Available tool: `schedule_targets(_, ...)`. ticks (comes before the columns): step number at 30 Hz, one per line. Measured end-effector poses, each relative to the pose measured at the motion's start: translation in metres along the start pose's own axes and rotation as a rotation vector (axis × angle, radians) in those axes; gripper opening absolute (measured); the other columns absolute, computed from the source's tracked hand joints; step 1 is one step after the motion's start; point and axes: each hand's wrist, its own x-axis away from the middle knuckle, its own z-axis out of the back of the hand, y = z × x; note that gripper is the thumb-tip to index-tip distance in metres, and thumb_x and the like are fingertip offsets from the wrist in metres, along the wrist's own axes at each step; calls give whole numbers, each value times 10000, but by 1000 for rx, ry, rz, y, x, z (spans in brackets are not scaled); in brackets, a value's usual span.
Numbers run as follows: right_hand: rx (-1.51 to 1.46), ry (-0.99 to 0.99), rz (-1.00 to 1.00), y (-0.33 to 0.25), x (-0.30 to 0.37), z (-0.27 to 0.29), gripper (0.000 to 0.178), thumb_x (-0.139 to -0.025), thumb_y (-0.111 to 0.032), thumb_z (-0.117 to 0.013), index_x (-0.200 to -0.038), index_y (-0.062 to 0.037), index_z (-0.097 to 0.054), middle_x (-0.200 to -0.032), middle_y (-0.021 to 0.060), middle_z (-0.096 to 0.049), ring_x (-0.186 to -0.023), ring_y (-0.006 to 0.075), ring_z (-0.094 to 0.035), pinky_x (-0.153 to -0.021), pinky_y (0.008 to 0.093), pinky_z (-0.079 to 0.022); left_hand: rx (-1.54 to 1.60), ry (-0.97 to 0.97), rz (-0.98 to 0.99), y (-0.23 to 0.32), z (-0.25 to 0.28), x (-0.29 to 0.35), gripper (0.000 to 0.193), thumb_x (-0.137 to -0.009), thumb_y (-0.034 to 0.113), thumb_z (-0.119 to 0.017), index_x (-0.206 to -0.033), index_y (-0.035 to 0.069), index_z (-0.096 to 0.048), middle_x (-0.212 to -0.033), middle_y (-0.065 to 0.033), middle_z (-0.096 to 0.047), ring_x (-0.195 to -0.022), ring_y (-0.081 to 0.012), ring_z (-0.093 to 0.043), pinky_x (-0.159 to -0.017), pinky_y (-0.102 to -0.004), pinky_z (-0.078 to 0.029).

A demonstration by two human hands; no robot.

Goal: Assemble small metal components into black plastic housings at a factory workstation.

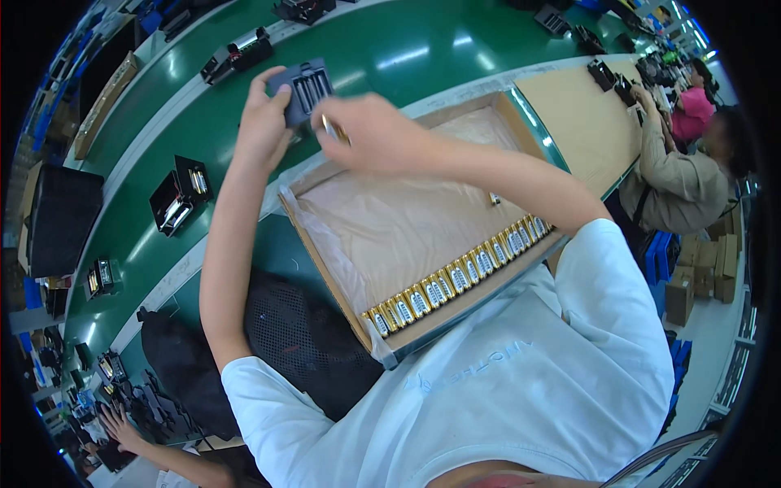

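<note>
My left hand [262,124] grips a dark grey device [309,85] with an exposed battery compartment, its thumb lying along the near side. Close against its lower right edge, my right hand [370,134] is slightly blurred and closed on gold-coloured batteries [332,130]; how many it holds cannot be made out. Both hands are above the far left part of a shallow cardboard box [324,275] lined with clear film. Along the box's near side stands a row of gold batteries [460,278]. One loose battery [495,198] shows just below my right forearm.
A green conveyor [399,53] curves past beyond the box, carrying open black devices [181,195] and another black device [236,55]. A black mesh bag [301,321] is left of the box. Co-workers sit at right [683,183] and lower left, where a hand [120,427] shows.
</note>
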Motion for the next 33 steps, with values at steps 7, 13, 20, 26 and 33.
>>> schedule_targets(7,342,9,-77,23,-85,2,241,-837,-187,-621,-976,8,-648,-789,159,-692,-650,304,-641,-625,367,-514,356,29,77,14,-14,11,321,-1014,138,-441,-1318,35,-421,-1221,-195,-509,-998,-253,-585,-841,-398,-542)
schedule_targets(13,234,-61,-106,26,-94,4,246,-836,-209,-627,-913,19,-677,-793,162,-696,-624,294,-630,-617,357,-520,483,80,118,0,-2,1,322,-1013,187,-451,-1282,15,-407,-1178,-195,-511,-997,-254,-583,-847,-411,-543)
schedule_targets(20,364,-37,-192,2,-93,21,240,-828,-217,-642,-794,10,-711,-739,139,-693,-572,268,-605,-581,347,-512,425,174,15,10,-6,2,356,-995,221,-509,-1247,-6,-400,-1125,-186,-514,-986,-237,-581,-833,-394,-541)
schedule_targets(26,261,-48,-137,3,-86,0,233,-821,-215,-652,-749,-2,-716,-687,117,-678,-560,249,-600,-567,337,-506,293,181,-49,0,-4,4,399,-984,231,-541,-1256,-20,-392,-1114,-189,-513,-972,-233,-580,-825,-386,-545)
schedule_targets(33,29,40,-75,5,-91,3,200,-809,-220,-691,-774,-24,-710,-649,85,-659,-533,217,-583,-543,302,-485,310,197,7,0,6,-1,425,-981,210,-564,-1284,-25,-381,-1111,-189,-513,-975,-229,-577,-796,-366,-538)
